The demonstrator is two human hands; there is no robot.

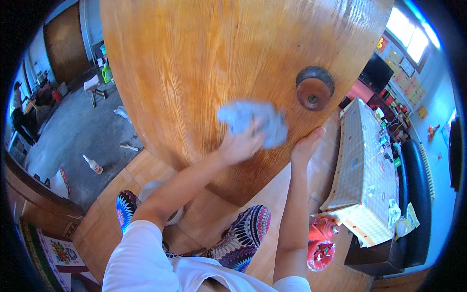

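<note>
A large varnished wooden door (194,58) fills the upper middle of the view, its grain showing plainly. My left hand (242,143) presses a crumpled light blue cloth (253,119) against the door's face, below and left of the round knob (314,93); hand and cloth are blurred by motion. My right hand (306,146) grips the door's right edge, lower than the knob. Some of its fingers are hidden there.
Right of the door stands a table with a checked cloth (357,170), beside a black sofa (418,194). A red thermos (323,228) and a red-lined bin (321,255) are on the tiles. Leftward, a white bottle (93,165) and brush (128,146) lie on grey floor; a person (20,112) is farther off.
</note>
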